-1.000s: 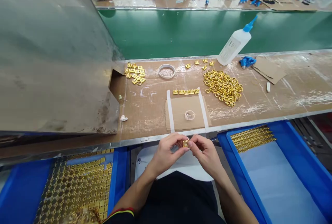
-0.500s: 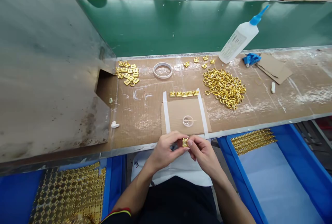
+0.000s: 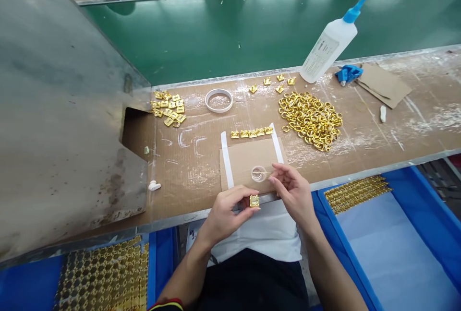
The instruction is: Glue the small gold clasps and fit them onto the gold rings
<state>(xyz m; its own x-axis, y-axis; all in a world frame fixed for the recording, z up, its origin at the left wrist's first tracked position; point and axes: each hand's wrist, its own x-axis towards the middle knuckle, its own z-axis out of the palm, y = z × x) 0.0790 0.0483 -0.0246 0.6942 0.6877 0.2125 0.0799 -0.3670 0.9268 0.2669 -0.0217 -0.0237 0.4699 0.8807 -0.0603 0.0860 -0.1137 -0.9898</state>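
Observation:
My left hand (image 3: 228, 212) pinches a small square gold piece (image 3: 254, 200) between thumb and fingers, just off the table's front edge. My right hand (image 3: 291, 188) is at the little clear round dish (image 3: 258, 180), its thumb and forefinger closed on the end of a thin stick (image 3: 265, 173) that lies across the dish. The dish rests on a cardboard pad (image 3: 237, 162) held by two white tape strips. Along the pad's far side stands a row of several gold pieces (image 3: 252, 134).
A heap of gold rings (image 3: 311, 121) lies right of the pad, with a white bottle (image 3: 329, 49) behind it. Left are a tape roll (image 3: 219, 101), gold squares (image 3: 168, 108) and a metal housing (image 3: 82, 109). Blue bins (image 3: 396, 234) with gold parts flank my lap.
My right hand has let go of the gold piece and moved forward and right to the stick at the dish. My left hand still holds the piece. The view has shifted slightly.

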